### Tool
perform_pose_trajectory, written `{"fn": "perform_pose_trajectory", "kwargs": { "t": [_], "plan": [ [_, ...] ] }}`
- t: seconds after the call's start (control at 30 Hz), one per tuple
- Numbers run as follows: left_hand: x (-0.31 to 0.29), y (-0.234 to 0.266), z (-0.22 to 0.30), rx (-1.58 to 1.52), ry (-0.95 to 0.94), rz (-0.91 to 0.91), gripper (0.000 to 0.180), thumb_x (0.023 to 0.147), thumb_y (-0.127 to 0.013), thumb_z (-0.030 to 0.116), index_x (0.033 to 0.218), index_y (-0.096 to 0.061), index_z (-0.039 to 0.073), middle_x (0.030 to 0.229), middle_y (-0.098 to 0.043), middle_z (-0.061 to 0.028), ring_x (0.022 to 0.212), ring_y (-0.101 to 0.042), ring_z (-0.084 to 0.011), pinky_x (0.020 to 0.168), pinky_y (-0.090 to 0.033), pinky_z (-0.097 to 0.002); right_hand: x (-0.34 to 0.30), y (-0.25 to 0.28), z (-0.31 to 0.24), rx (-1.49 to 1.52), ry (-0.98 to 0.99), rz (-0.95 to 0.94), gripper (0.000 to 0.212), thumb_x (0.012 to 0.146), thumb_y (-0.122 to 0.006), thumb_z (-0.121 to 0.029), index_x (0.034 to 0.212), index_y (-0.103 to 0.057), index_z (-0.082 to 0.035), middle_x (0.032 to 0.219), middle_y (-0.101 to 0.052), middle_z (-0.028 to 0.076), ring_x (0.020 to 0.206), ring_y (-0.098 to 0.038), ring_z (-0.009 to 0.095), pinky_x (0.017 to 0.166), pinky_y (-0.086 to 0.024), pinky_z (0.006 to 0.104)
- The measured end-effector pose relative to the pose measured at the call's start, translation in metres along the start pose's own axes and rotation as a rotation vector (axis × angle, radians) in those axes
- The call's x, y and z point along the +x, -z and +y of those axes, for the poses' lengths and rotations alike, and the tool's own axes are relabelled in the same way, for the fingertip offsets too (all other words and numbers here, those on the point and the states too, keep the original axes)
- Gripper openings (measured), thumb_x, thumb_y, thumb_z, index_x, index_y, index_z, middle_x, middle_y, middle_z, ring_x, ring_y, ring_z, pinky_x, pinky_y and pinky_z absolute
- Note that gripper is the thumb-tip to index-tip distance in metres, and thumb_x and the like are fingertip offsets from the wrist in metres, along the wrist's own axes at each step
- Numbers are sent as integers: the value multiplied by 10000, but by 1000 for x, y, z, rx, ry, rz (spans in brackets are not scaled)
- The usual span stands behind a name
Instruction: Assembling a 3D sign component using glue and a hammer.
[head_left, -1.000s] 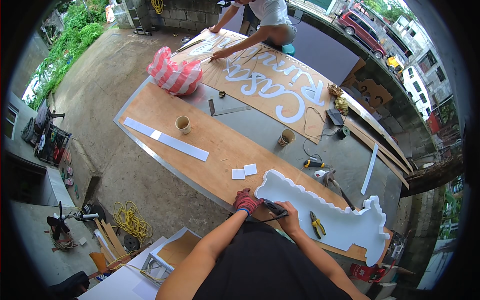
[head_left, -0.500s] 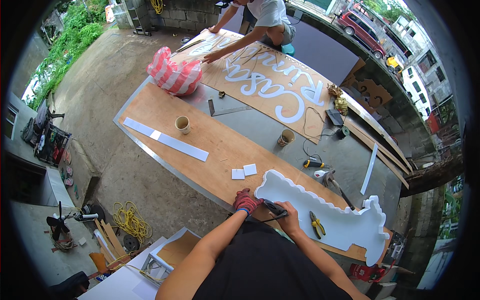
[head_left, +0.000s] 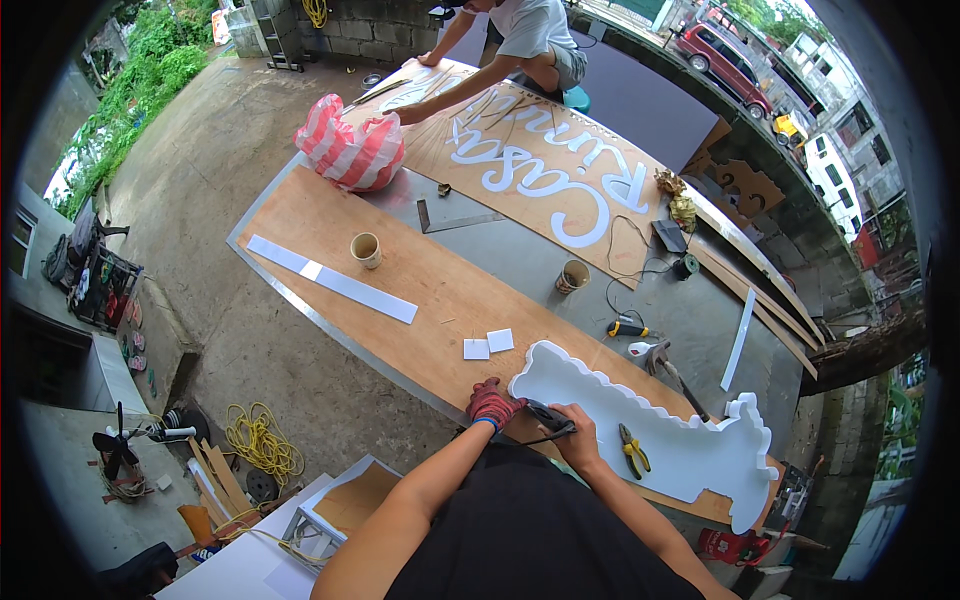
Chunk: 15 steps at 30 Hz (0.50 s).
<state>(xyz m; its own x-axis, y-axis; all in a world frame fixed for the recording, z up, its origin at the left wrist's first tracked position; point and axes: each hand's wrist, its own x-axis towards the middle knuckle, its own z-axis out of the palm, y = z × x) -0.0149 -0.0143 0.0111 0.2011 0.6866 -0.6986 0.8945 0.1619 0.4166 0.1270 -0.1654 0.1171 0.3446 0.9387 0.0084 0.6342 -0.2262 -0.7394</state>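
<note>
In a red glove, my left hand (head_left: pixel 492 404) is closed at the near edge of the plywood board (head_left: pixel 330 225); what its fingers hold is hidden. My bare right hand (head_left: pixel 578 441) grips a black corded hand tool (head_left: pixel 548 414), whose exact kind I cannot make out. The tool's front end points toward the gloved fingers. Just beyond it lies a white tray-like shape with a scalloped raised edge (head_left: pixel 600 395). Yellow-and-black pliers (head_left: pixel 634 452) rest inside that shape. Two small white squares (head_left: pixel 476 349) sit on the board past my left hand.
A co-worker (head_left: pixel 530 40) leans over a lettered plywood sheet (head_left: pixel 545 190) at the far side. Around the table are a striped plastic bag (head_left: pixel 350 145), two cups (head_left: pixel 366 250), a hammer (head_left: pixel 670 370), a glue gun-like yellow tool (head_left: pixel 628 327) and long white strips (head_left: pixel 340 283).
The co-worker's reaching hand has shifted left toward the striped bag. My own hands and the tool stay practically where they were.
</note>
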Motion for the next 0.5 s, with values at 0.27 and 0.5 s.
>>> {"fn": "perform_pose_trajectory", "kwargs": {
  "t": [0.27,0.5],
  "plan": [
    [0,0,1,5,1,3,1071,653,-932,656,1529,-538,182,1499,-543,-181,1380,-577,-373,1131,-497,-518,0,0,0,3,7,7,466,796,-919,-191,1205,-740,-58,985,-695,157,896,-702,386,791,-569,453],
    [0,0,1,-8,2,-1,1080,642,-936,660,1529,-541,185,1498,-544,-177,1375,-580,-373,1128,-499,-524,0,0,1,-21,16,7,463,796,-919,-194,1201,-738,-61,990,-702,158,901,-708,384,794,-576,451]
  ]
}}
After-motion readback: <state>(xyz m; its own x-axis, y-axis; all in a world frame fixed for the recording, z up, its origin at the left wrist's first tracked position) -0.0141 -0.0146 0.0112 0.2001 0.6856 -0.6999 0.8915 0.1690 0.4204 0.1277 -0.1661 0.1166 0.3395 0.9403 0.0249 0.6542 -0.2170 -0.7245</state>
